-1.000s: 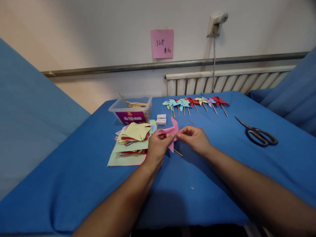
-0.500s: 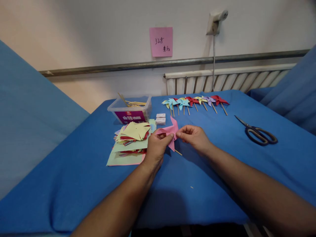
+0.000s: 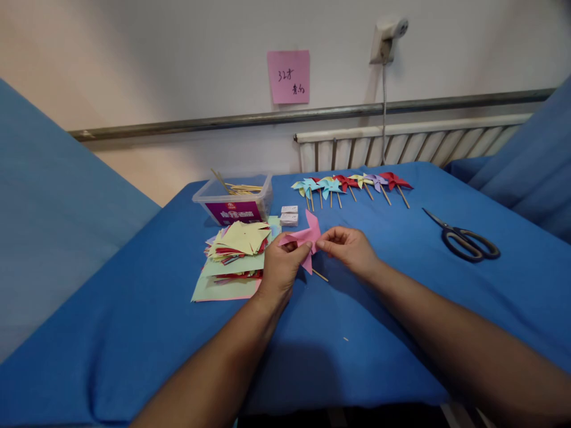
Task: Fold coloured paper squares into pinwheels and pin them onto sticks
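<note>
A pink paper pinwheel (image 3: pixel 313 224) is held up over the blue cloth, between my two hands. My left hand (image 3: pixel 282 261) is closed on its left side, the thumb pressing near the centre. With thumb and forefinger together, my right hand (image 3: pixel 348 249) pinches at the pinwheel's right edge; what exactly lies between those fingertips is hidden. Below the paper a thin wooden stick (image 3: pixel 320 275) shows, its upper end out of sight. Close to my left hand lies a stack of cut paper pieces (image 3: pixel 243 238), yellow on top, over pale green sheets (image 3: pixel 209 288).
Behind the stack stands a clear plastic box (image 3: pixel 232 199) of wooden sticks. Two small white boxes (image 3: pixel 289 216) sit beside it. Several finished pinwheels (image 3: pixel 348 183) line the back edge. Black-handled scissors (image 3: pixel 466 241) lie at the right. A tiny stick scrap (image 3: pixel 345 339) lies in front.
The view has shifted slightly. Both hands keep their grip at the pink pinwheel, with hardly any visible change in the fingers.
</note>
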The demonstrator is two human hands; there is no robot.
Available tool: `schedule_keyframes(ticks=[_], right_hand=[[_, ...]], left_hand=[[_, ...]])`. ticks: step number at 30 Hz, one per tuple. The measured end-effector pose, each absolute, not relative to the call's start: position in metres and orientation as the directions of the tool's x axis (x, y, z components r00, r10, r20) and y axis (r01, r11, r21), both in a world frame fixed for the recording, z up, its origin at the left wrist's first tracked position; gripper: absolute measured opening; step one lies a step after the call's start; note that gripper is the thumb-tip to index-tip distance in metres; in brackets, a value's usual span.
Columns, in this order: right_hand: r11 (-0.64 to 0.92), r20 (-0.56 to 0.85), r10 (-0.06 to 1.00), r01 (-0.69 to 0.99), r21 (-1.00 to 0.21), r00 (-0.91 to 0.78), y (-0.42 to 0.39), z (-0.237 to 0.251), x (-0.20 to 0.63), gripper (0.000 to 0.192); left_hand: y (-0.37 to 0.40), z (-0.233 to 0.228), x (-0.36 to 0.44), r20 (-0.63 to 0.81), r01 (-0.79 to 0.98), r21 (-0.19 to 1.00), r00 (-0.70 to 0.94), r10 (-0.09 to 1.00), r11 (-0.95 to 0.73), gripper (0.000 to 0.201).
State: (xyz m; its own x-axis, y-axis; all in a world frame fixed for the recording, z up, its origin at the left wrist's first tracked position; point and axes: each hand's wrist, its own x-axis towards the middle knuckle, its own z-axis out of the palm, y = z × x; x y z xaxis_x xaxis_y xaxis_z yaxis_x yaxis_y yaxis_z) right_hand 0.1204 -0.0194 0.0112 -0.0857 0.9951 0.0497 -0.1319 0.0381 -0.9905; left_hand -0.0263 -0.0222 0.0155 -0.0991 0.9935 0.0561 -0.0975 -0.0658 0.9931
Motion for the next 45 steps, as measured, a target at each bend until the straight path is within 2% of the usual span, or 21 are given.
schedule_keyframes(ticks=[8,19,27,32,36,39,45], right_hand=[[0.093,0.099,0.994,-0.135,-0.987,-0.043,-0.021,0.007,0.117,0.020],[0.102,0.108,0.993,-0.145,-0.984,-0.036,-0.020,0.006,0.116,0.020],[0.125,0.130,0.991,-0.127,-0.984,-0.031,-0.020,0.005,0.116,0.018],[0.155,0.155,0.988,-0.083,-0.985,-0.002,-0.023,0.003,0.113,0.018],[0.196,0.197,0.980,0.031,-0.980,0.037,-0.028,0.001,0.110,0.015],[0.239,0.243,0.969,0.097,-0.966,0.042,-0.030,0.000,0.110,0.015],[0.273,0.280,0.959,0.117,-0.955,0.044,-0.030,-0.002,0.109,0.016]], left_hand=[[-0.021,0.011,-0.029,0.151,0.038,0.988,-0.101,0.983,-0.148,0.023],[-0.022,0.011,-0.028,0.139,0.035,0.990,-0.089,0.986,-0.137,0.026],[-0.024,0.015,-0.029,0.197,0.166,0.970,-0.106,0.975,-0.178,0.024],[-0.027,0.017,-0.029,0.250,0.256,0.941,-0.087,0.964,-0.221,0.025],[-0.027,0.016,-0.030,0.271,0.292,0.926,-0.074,0.960,-0.239,0.026],[-0.027,0.016,-0.030,0.274,0.282,0.929,-0.092,0.957,-0.239,0.026],[-0.027,0.018,-0.028,0.244,0.242,0.947,-0.114,0.963,-0.211,0.029]])
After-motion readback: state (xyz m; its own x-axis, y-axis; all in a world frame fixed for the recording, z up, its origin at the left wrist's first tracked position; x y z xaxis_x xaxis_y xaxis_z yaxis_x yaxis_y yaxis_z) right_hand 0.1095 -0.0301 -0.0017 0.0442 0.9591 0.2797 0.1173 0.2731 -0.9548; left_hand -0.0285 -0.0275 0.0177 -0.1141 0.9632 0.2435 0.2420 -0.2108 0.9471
